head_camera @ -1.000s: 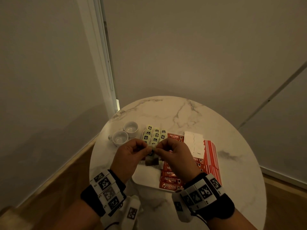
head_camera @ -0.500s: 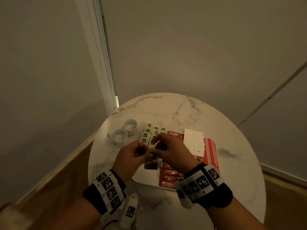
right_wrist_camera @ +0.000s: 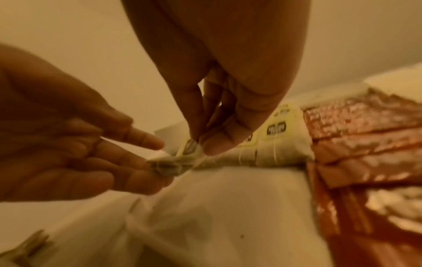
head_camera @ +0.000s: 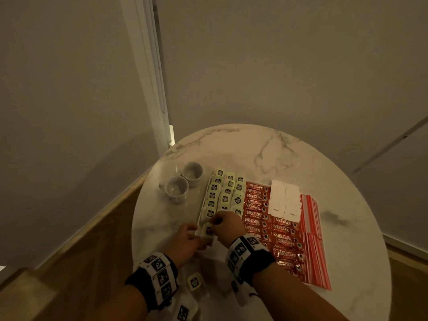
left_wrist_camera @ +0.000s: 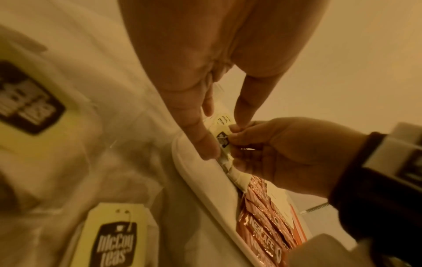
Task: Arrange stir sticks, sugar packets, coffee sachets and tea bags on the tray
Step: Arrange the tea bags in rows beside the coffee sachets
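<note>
A white tray [left_wrist_camera: 205, 184] on the round marble table holds rows of yellow-tagged tea bags [head_camera: 225, 191], red Nescafe sachets [head_camera: 257, 205], white sugar packets [head_camera: 284, 200] and red-striped stir sticks [head_camera: 311, 218]. At the tray's near left corner both hands hold one tea bag [head_camera: 208, 230]. My right hand [head_camera: 214, 222] pinches its yellow tag [right_wrist_camera: 190, 148] between thumb and forefinger. My left hand [head_camera: 196, 230] pinches the crumpled pouch end [right_wrist_camera: 164, 168] at its fingertips. The bag lies low over the tray's rim.
A loose tea bag [head_camera: 194, 281] lies on the table near my left wrist, also close in the left wrist view [left_wrist_camera: 114, 240]. Two white cups [head_camera: 176, 192] stand left of the tray. The table edge [head_camera: 136, 242] and walls are close by.
Both hands have dropped from above the tray's middle to its near left corner, bringing the tea bag down with them. The bag no longer dangles between them.
</note>
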A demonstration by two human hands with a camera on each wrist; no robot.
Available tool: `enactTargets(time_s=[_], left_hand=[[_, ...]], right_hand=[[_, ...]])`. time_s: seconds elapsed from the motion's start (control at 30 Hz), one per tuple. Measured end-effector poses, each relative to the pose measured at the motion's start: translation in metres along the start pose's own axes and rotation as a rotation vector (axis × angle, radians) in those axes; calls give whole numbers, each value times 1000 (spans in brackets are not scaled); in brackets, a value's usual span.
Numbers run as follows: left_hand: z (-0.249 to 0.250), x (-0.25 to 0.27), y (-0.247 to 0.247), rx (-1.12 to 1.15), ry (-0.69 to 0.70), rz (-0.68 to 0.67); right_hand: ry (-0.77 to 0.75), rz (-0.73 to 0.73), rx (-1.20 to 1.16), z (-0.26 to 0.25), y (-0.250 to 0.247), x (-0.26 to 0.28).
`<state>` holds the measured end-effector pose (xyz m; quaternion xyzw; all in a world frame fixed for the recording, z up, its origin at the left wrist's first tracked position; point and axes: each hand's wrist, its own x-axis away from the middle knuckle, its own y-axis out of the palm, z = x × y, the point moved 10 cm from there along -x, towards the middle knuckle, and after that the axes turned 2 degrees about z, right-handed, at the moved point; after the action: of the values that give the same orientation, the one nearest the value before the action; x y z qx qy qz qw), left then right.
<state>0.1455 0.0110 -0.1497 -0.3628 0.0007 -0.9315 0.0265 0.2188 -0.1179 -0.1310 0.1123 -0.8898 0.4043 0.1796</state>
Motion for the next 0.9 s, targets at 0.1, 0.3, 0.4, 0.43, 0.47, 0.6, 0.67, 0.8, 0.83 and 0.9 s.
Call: enactTargets(time_s=[0.1, 0.3, 0.4, 0.43, 0.47, 0.6, 0.67, 0.8, 0.83, 0.9], left_hand=[[-1, -4, -8, -38, 13, 31], [20, -6, 0, -560, 244, -30], [24, -6, 13, -828, 362, -78], [25, -4, 19, -941, 396, -91], [24, -3, 23, -1071, 422, -99], [17, -5, 26, -1300, 418, -88], [19, -5, 20, -1220, 379, -80], [49, 9, -7, -936, 439, 50], [55, 14, -17, -868, 459, 75], [62, 23, -35, -807, 483, 87]], right_hand=[[12, -23, 20, -3, 9, -12], [22, 32, 106, -13, 2, -30], [16, 34, 138, -14, 1, -33], [10, 40, 148, -15, 0, -33], [5, 52, 156, -15, -1, -33], [-32, 112, 113, -17, -12, -27], [-86, 134, 78, -21, -20, -16], [-239, 30, 96, -24, -13, 23], [-270, -72, 125, -22, -1, 36], [-310, -286, 239, -15, 27, 63]])
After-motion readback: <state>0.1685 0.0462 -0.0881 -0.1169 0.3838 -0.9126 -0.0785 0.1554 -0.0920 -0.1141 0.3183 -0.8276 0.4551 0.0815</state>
